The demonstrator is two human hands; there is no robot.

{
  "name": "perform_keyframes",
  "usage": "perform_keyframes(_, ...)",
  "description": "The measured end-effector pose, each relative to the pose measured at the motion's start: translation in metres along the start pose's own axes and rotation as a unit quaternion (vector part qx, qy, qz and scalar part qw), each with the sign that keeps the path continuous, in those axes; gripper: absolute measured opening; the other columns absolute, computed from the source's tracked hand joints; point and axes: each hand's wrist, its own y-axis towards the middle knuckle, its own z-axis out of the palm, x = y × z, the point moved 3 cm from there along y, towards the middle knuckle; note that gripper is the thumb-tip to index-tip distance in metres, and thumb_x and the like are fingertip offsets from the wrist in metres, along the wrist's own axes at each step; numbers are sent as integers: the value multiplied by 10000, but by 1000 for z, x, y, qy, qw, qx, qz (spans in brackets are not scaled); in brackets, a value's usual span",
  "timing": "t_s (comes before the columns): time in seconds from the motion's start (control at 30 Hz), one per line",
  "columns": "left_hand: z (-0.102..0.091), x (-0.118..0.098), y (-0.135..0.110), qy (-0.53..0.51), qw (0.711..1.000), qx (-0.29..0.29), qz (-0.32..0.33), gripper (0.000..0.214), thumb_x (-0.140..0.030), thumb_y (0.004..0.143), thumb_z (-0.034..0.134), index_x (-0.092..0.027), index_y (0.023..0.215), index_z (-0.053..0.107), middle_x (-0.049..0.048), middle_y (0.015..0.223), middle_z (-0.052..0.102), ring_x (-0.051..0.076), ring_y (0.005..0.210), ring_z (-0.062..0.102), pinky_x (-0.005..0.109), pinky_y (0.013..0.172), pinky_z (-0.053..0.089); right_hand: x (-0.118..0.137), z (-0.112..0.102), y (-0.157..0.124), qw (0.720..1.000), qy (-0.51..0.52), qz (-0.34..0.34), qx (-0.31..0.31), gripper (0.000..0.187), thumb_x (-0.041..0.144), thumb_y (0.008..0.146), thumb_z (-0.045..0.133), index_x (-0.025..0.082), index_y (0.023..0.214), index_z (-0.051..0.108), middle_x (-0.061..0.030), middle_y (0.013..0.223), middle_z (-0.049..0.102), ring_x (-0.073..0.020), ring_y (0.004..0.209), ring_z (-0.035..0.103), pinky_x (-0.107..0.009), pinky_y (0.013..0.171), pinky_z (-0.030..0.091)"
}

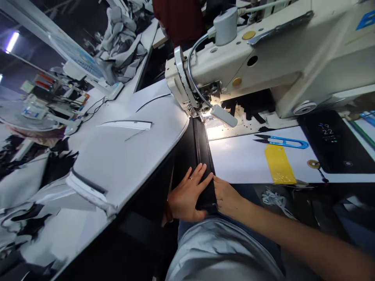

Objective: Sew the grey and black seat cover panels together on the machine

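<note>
A long black leather-like piece [205, 150] with a line of stitching runs from under the presser foot of the sewing machine [202, 113] down toward my lap. My left hand [189, 195] lies flat on it, fingers stretched out and a ring on one of them. At the piece's right edge, my right hand [228, 197] grips the black material, its fingertips partly hidden beside the left hand. The machine's small lamp [224, 116] lights the area round the needle.
Right of the machine bed lie blue thread snips [288, 142], a yellow tag [279, 164] and a phone [336, 142]. On the white table to the left are narrow trim strips [129, 124]. A fan [76, 54] and piled grey cut pieces [120, 43] stand farther back.
</note>
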Motion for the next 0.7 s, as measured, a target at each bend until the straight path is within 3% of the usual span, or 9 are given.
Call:
perform_keyframes(0.1, 4, 0, 5, -23, 999, -19, -11, 972, -230, 553, 607, -81, 1419, 192, 186, 1502, 48, 307, 1391, -24, 526, 1130, 80, -2, -8, 5, 999, 8, -3, -39, 374, 31, 853, 283, 215, 736, 587, 3, 577, 566, -145, 610, 581, -280, 743, 534)
perform_keyframes(0.23, -1, 0, 12, -67, 996, -58, -11, 893, -175, 569, 540, -65, 1406, 248, 148, 1500, 147, 281, 1398, 34, 467, 1157, 116, -15, -21, 12, 996, 50, 43, -60, 271, 52, 810, 356, 195, 700, 557, -26, 607, 565, -157, 615, 563, -258, 608, 527)
perform_keyframes(0.47, -24, 11, 29, -61, 997, -42, -18, 865, -183, 543, 559, -53, 1365, 321, 167, 1483, 211, 296, 1394, 95, 477, 1139, 189, -33, -29, 27, 994, 78, 64, -36, 200, 45, 758, 393, 192, 691, 510, -31, 673, 584, -161, 694, 574, -277, 671, 521)
perform_keyframes(0.6, -32, 23, 37, -56, 995, -75, 19, 836, -190, 562, 550, -62, 1357, 324, 180, 1477, 220, 298, 1391, 113, 487, 1130, 208, -41, -29, 41, 988, 101, 89, -74, 210, 38, 768, 385, 194, 648, 460, 2, 598, 544, -120, 556, 525, -228, 565, 485)
perform_keyframes(0.7, -37, 32, 43, -48, 993, -101, 45, 804, -193, 576, 537, -52, 1342, 337, 195, 1460, 256, 296, 1384, 150, 486, 1126, 219, -53, -21, 46, 984, 117, 114, -65, 171, 64, 760, 413, 192, 657, 458, 3, 604, 555, -121, 565, 535, -230, 556, 485)
